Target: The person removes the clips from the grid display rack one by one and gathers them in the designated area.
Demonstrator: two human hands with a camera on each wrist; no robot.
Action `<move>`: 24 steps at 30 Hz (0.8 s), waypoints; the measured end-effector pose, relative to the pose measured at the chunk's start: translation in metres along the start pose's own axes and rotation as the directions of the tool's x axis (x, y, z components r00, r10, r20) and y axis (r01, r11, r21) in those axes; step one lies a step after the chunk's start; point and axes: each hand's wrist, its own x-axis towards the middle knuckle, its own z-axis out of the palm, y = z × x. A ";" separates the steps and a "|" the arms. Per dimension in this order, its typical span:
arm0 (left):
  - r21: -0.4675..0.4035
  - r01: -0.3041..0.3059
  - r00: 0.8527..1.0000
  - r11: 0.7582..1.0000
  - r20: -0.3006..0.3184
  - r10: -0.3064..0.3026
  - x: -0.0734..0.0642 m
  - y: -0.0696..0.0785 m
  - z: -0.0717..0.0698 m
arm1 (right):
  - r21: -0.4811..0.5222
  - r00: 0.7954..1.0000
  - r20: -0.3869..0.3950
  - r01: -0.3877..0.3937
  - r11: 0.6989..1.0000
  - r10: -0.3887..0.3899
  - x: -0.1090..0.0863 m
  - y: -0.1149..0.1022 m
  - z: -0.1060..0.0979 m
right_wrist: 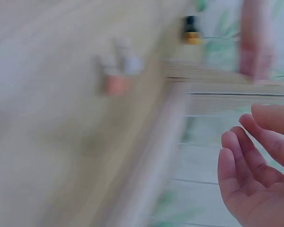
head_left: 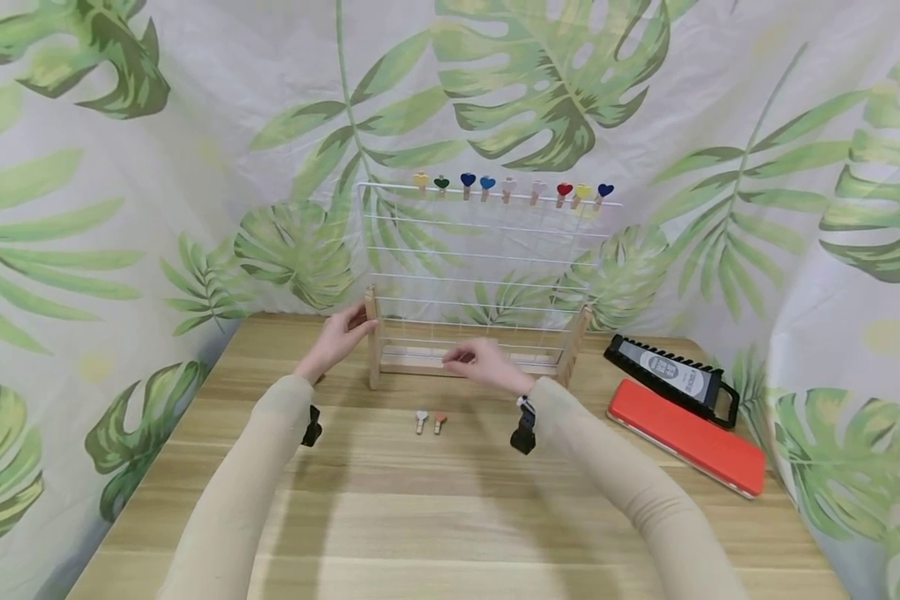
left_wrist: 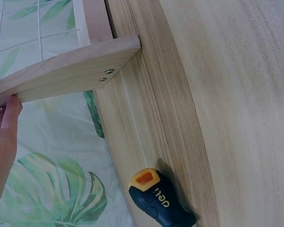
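Note:
A white wire grid rack (head_left: pixel 487 275) stands upright between two wooden side posts. My left hand (head_left: pixel 342 333) grips the left wooden post (left_wrist: pixel 66 66), thumb at the front edge and fingertips against the outer face in the left wrist view. In front of the rack's lower wires hovers my right hand (head_left: pixel 483 365), its fingers loosely bent with nothing between them (right_wrist: pixel 255 175). Small heart-topped clothespins (head_left: pixel 487 185) in several colours line the top wire. On the table before the rack lie a white heart clothespin (head_left: pixel 421 421) and an orange one (head_left: pixel 439 422).
At the right lie a red flat case (head_left: pixel 686 437) and a black toothed holder (head_left: pixel 671 375) with a printed label. A black and yellow handle marked deli (left_wrist: pixel 161 198) rests left of the rack. Leaf-print cloth (head_left: pixel 195 167) hangs behind the wooden table (head_left: pixel 405 517).

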 end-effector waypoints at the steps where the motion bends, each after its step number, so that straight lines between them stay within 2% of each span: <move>1: -0.002 -0.003 1.000 1.000 -0.001 0.003 0.000 -0.001 0.000 | 0.004 1.000 -0.018 0.024 1.000 -0.024 0.001 -0.009 -0.011; 2: 0.002 -0.012 1.000 1.000 -0.008 0.012 0.002 -0.006 0.001 | 0.007 0.998 -0.034 0.049 0.999 -0.049 0.002 -0.018 -0.021; 5: 0.011 -0.011 1.000 1.000 -0.013 0.011 0.002 -0.007 0.001 | -0.012 0.990 -0.093 0.106 0.994 -0.107 0.006 -0.046 -0.055; 10: 0.008 0.001 1.000 1.000 -0.012 -0.001 0.002 -0.006 0.001 | 0.005 0.974 -0.174 0.151 0.988 -0.148 0.015 -0.093 -0.110; 12: 0.002 0.004 1.000 1.000 -0.011 -0.004 0.002 -0.006 0.001 | 0.010 0.960 -0.221 0.180 0.984 -0.173 0.020 -0.110 -0.129; 14: -0.003 -0.001 1.000 1.000 -0.012 0.001 0.002 -0.006 0.001 | -0.012 0.936 -0.283 0.216 0.976 -0.211 0.026 -0.124 -0.146; 17: -0.008 -0.005 1.000 1.000 -0.015 0.005 0.002 -0.007 0.001 | -0.092 0.889 -0.364 0.262 0.961 -0.278 0.036 -0.138 -0.164; 19: -0.007 -0.007 1.000 1.000 -0.017 0.007 0.002 -0.007 0.001 | -0.162 0.865 -0.389 0.273 0.948 -0.316 0.043 -0.143 -0.173; 22: -0.010 -0.011 1.000 1.000 -0.019 0.010 0.001 -0.006 0.002 | -0.265 0.850 -0.381 0.277 0.924 -0.364 0.054 -0.148 -0.182; 24: -0.012 -0.018 1.000 1.000 -0.019 0.018 0.000 -0.005 0.002 | -0.322 0.850 -0.361 0.273 0.907 -0.384 0.061 -0.151 -0.185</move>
